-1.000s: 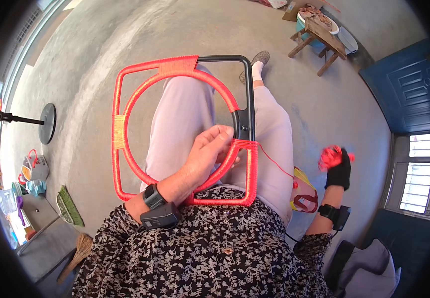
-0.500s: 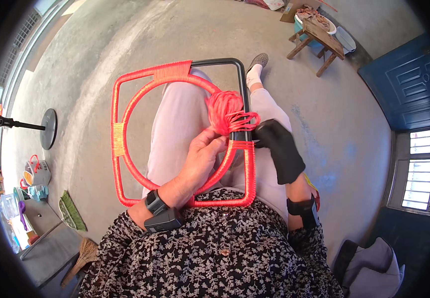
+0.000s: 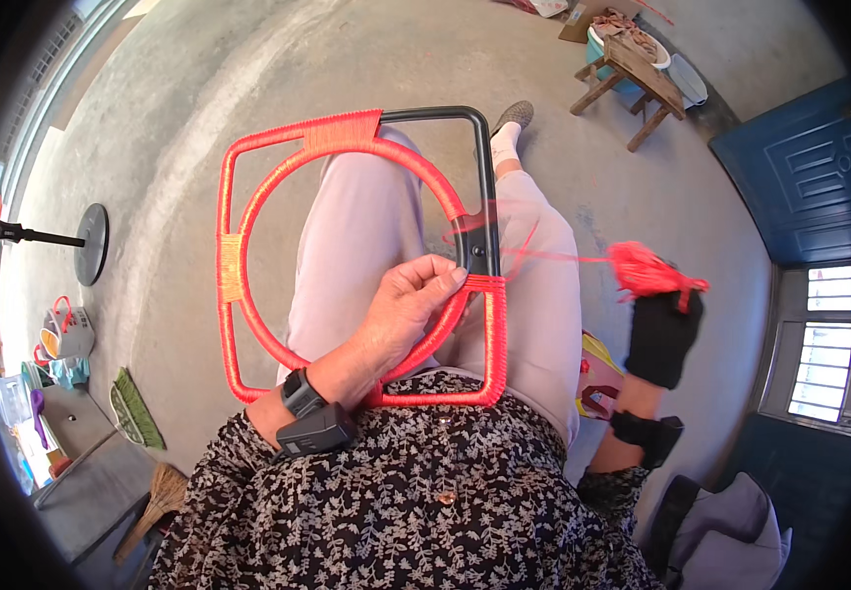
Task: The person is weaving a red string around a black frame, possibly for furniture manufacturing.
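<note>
A square metal frame (image 3: 484, 192) with an inner ring lies across my lap. Most of it is wound in red cord; the far right side is bare black. My left hand (image 3: 408, 307) rests on the frame's right side, fingers pinching the wound cord where the wrapping ends. My right hand (image 3: 659, 334), in a black glove, is held out to the right and grips a bundle of red cord (image 3: 645, 269). A taut red strand (image 3: 553, 257) runs from the bundle to the frame.
A wooden stool (image 3: 632, 74) with a basin behind it stands far ahead on the concrete floor. A round black stand base (image 3: 91, 243) sits at left, with brooms (image 3: 135, 408) and baskets near it. A blue door (image 3: 809, 182) is at right.
My right hand came in to the frame with the cord bundle, then swung back out to the right, pulling the strand tight. My left hand stayed on the frame.
</note>
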The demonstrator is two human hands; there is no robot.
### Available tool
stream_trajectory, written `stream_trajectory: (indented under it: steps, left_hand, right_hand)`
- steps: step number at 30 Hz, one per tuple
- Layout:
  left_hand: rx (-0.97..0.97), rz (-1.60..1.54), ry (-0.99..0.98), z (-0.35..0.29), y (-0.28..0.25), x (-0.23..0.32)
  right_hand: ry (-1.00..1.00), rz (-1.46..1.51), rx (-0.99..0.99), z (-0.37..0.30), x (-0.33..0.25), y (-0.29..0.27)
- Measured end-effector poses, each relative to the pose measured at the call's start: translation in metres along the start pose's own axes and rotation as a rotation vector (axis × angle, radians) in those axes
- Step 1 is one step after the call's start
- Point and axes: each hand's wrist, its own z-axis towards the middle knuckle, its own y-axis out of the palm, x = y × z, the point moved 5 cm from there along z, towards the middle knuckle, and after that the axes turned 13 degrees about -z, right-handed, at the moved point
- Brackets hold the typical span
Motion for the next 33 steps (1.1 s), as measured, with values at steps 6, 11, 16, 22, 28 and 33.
stream_trajectory:
  steps: [6, 11, 16, 22, 28, 33]
  left_hand:
    - [0.011, -0.037, 0.071, -0.001, 0.005, 0.002]
    - [-0.004, -0.043, 0.063, 0.000, 0.007, 0.002]
    - [0.024, 0.013, 0.036, -0.001, 0.003, 0.002]
    - [-0.022, 0.023, 0.043, 0.000, 0.001, 0.002]
    - [-0.016, 0.071, 0.045, 0.001, 0.003, 0.003]
    - [0.016, -0.049, -0.018, 0.000, 0.003, 0.003]
  right_hand:
    - [0.019, 0.245, -0.407, 0.010, -0.067, -0.079]
    - [0.181, -0.121, 0.322, -0.013, 0.006, -0.053]
    - [0.351, -0.757, -0.459, -0.047, 0.094, 0.087]
    - [0.561, -0.758, -0.313, -0.040, 0.087, 0.137]
    - [0.498, -0.883, -0.382, -0.065, 0.053, 0.150]
    - [0.347, -0.914, -0.168, -0.052, 0.040, 0.128]
